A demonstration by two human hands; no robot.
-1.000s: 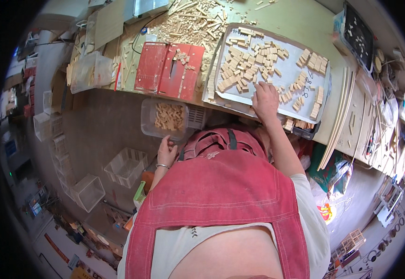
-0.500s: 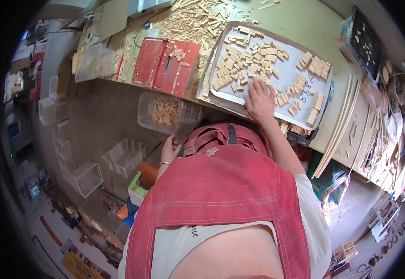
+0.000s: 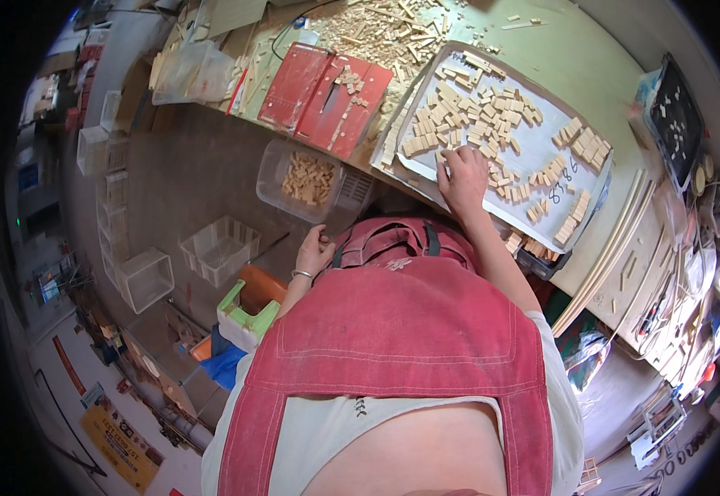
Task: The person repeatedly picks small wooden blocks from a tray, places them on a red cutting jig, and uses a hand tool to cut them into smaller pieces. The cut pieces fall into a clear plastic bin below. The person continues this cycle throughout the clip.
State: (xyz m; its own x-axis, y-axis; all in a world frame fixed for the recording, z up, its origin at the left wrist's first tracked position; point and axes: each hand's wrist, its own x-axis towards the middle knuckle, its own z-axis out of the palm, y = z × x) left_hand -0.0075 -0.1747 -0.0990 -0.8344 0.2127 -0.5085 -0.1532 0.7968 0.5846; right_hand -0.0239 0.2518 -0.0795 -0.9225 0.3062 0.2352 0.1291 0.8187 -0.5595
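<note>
My right hand (image 3: 464, 178) is at the near edge of a paper-lined tray (image 3: 562, 157). Its fingers are curled together, with a small wooden block (image 3: 440, 156) at the fingertips. Many more pale wooden blocks (image 3: 500, 112) lie loose over the paper, and some stand in short rows (image 3: 591, 147) at the right side. My left hand (image 3: 314, 250) is low beside the apron, just in front of a clear plastic bin (image 3: 270, 186) holding similar blocks (image 3: 306, 178). Its fingers are curled in, and whatever they may hold cannot be made out.
Left of the tray lies a red hinged board (image 3: 294, 87) with small wood pieces on it. Wood offcuts (image 3: 393, 29) are heaped behind. Long wooden strips (image 3: 616, 248) run along the right of the bench. A clear crate (image 3: 219, 248) and a green-and-white stool (image 3: 248, 314) stand at lower left.
My right hand has gone from lying spread on the blocks to a curled pinch nearer the tray's edge. My left hand has risen slightly, its fingers curled. The whole view has shifted.
</note>
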